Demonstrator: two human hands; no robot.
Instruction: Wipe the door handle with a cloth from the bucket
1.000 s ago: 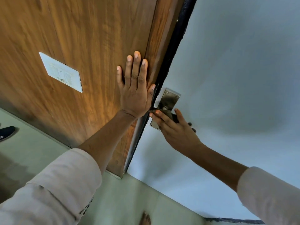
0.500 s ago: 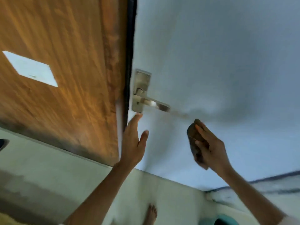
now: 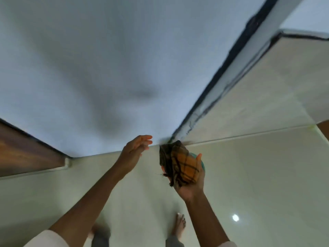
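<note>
Your right hand (image 3: 189,184) is raised palm-up in front of you, fingers curled around a bunched cloth (image 3: 179,166). The cloth is an orange check with dark lines, with a darker brown fold on its left side and frayed threads hanging at its lower edge. Your thumb (image 3: 198,157) shows at the cloth's right edge. Just behind the cloth and your hand, a sliver of teal (image 3: 203,165) peeks out; too little of it shows to say what it is.

Your left hand (image 3: 137,147) is stretched forward beside the right one, empty, fingers loosely spread and slightly blurred. It is apart from the cloth and sits in front of the line where the pale blue-white door (image 3: 89,68) meets the floor. It touches nothing that you can make out.

The door fills the upper left of the view. A dark strip (image 3: 231,56) runs along its right edge, up toward the top right. At the far left, a brown wooden panel (image 3: 23,150) with a dark edge comes down to the floor. The door handle is out of view.

Below, the glossy cream tiled floor (image 3: 258,175) carries a bright light reflection (image 3: 235,218). Your bare right foot (image 3: 180,227) and blurred left foot (image 3: 99,230) stand on it, near the bottom edge. Both forearms are bare, with light sleeves (image 3: 48,239) at the lower corners.
</note>
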